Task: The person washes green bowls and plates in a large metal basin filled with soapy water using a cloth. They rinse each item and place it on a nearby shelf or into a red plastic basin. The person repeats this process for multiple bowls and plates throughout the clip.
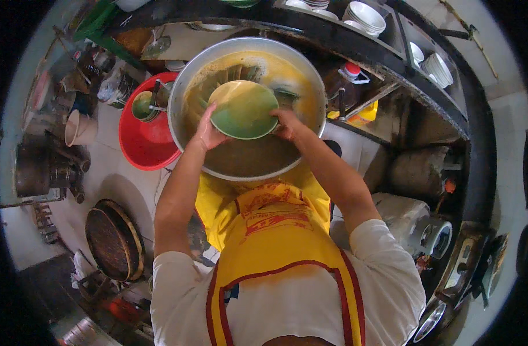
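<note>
Between both hands a green bowl (pixel 245 113) is held over a wide metal basin (pixel 177 129). My left hand (pixel 211 132) grips the bowl's left rim, and my right hand (pixel 287 124) has hold of its right rim. Cloudy brownish water (pixel 251 158) fills much of the basin, with yellowish froth (pixel 242 57) along the far side. Behind the held bowl, the edges of several stacked dishes (pixel 240 74) show in the water. How deep they reach is hidden.
A red plastic tub (pixel 149 147) with green bowls (pixel 144 106) stands left of the basin. White bowls (pixel 364 18) sit on the shelf above. A red-capped jug (pixel 351 71) is at right, above a gas cylinder (pixel 402 212). Round woven trays (pixel 110 242) lean at lower left.
</note>
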`<action>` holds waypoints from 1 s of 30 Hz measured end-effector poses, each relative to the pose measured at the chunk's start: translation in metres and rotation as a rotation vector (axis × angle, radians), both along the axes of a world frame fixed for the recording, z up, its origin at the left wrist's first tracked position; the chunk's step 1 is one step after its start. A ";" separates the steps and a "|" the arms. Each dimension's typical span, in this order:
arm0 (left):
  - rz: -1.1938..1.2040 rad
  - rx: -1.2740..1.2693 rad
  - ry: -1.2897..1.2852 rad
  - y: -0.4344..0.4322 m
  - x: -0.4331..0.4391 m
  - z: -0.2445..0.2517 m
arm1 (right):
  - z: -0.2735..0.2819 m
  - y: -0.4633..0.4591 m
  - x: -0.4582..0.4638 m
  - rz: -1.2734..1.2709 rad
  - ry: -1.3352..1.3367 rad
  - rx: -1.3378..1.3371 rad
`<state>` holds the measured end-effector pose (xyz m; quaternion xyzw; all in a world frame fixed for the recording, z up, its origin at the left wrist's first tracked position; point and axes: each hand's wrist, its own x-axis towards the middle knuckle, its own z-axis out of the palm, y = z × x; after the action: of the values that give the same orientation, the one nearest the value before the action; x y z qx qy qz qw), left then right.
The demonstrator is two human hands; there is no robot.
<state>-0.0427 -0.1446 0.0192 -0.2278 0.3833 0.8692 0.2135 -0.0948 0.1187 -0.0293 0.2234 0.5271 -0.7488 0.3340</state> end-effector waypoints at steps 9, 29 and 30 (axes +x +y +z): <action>0.091 -0.803 0.226 -0.021 0.010 0.016 | -0.039 -0.033 0.009 0.433 0.594 0.493; 0.143 -0.809 0.389 -0.053 0.015 0.035 | 0.115 -0.048 0.004 0.706 1.801 1.016; 0.113 -0.783 0.366 -0.056 0.018 0.037 | 0.123 -0.046 -0.012 0.597 1.874 1.079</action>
<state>-0.0251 -0.2006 0.0564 -0.1546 0.7027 0.6945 -0.0082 -0.1069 0.0725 0.0937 -0.4482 0.8581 -0.1849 -0.1691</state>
